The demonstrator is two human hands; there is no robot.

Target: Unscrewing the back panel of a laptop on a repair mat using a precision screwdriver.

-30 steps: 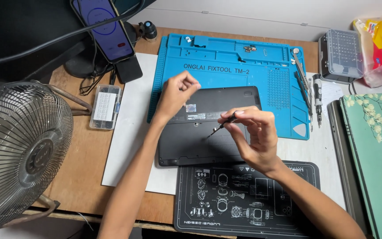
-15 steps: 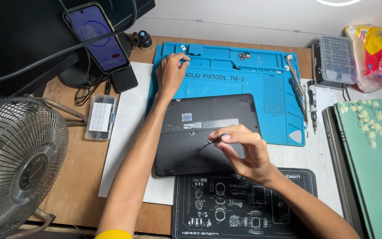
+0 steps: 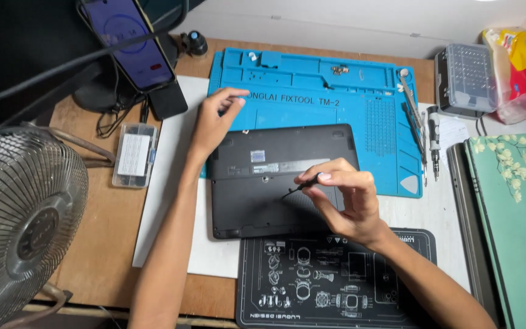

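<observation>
A black laptop (image 3: 257, 201) lies bottom-up, partly on a blue repair mat (image 3: 336, 103) and partly on a white sheet (image 3: 171, 183). My right hand (image 3: 345, 204) hovers over the laptop's middle and pinches a thin black screwdriver (image 3: 299, 186), whose tip points down-left at the base cover. My left hand (image 3: 214, 122) rests at the laptop's top-left corner. Its loosely spread fingers reach onto the blue mat, and I see nothing in them.
A wire-caged fan (image 3: 19, 213) fills the left. A phone on a stand (image 3: 132, 42) and a small clear box (image 3: 134, 153) sit at upper left. Tweezers and a driver (image 3: 424, 134), a bit case (image 3: 467, 79), a snack bag (image 3: 518, 67), a green notebook (image 3: 518, 231) and a black printed mat (image 3: 330, 286) are nearby.
My left hand went from the laptop up to the blue mat's top compartments, then drew back to the laptop's top-left corner. My right hand kept the screwdriver over the laptop.
</observation>
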